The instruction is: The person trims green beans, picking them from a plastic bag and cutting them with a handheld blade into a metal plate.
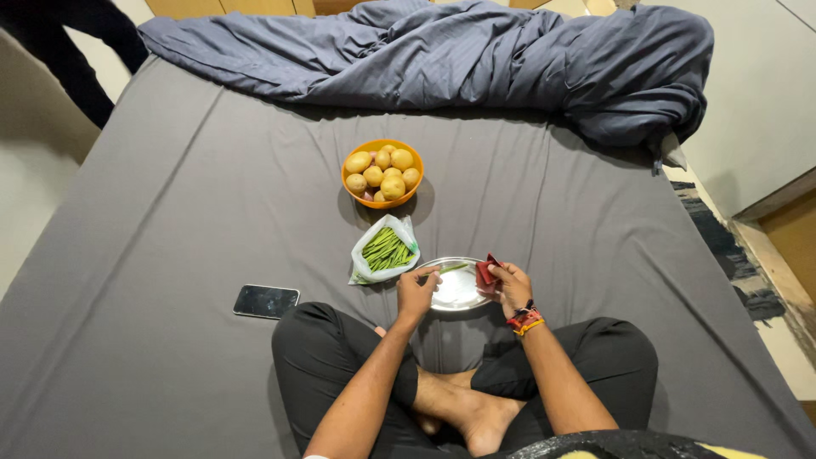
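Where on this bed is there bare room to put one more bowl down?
Free: the grey sheet left of the orange bowl, above the phone, and the stretch right of the steel plate toward the rumpled blanket. Crowded: bowl, bean bag, plate and both hands sit close together.

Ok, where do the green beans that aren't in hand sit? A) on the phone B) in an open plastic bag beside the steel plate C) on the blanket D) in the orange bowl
B: the green beans lie in the open plastic bag just left of the steel plate; the orange bowl holds potatoes.
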